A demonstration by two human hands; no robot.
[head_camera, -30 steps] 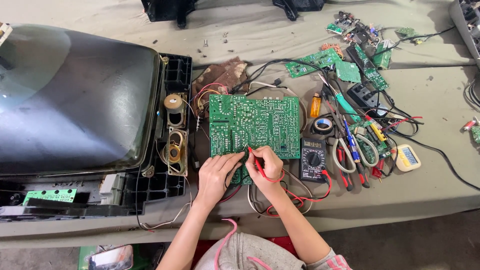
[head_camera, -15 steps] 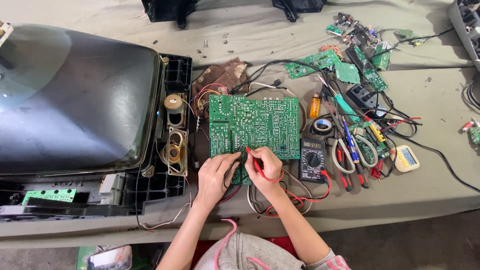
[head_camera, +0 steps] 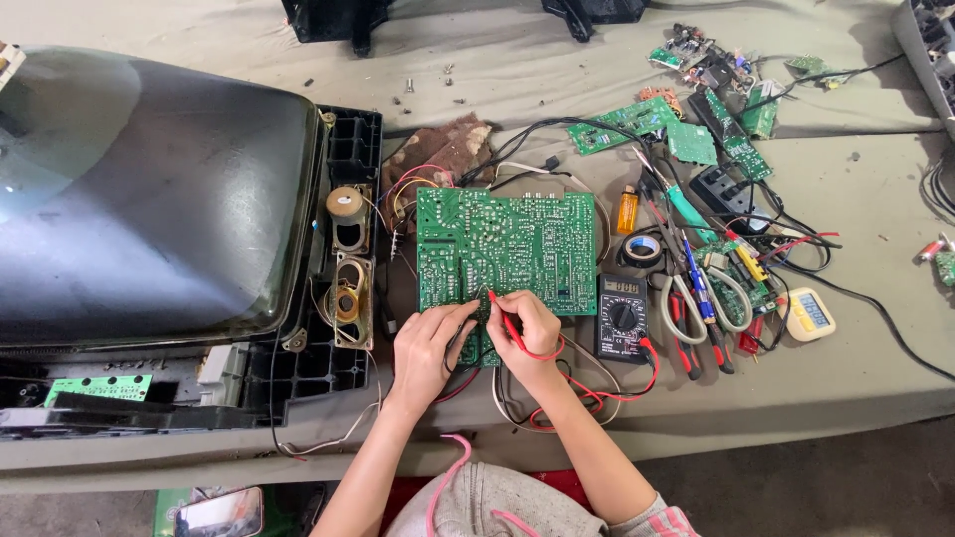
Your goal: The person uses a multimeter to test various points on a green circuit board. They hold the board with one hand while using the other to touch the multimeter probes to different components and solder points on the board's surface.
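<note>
both hands bend over the board's (head_camera: pixel 505 249) near edge: right hand (head_camera: pixel 529 328) pinches a red probe (head_camera: pixel 509 325), left hand (head_camera: pixel 430 343) grips a black probe (head_camera: pixel 460 341); green board lies flat.

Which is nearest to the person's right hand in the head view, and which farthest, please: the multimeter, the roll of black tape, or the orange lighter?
From the right hand:
1. Multimeter, just to its right.
2. Roll of black tape, up and right.
3. Orange lighter, farther up.
</note>
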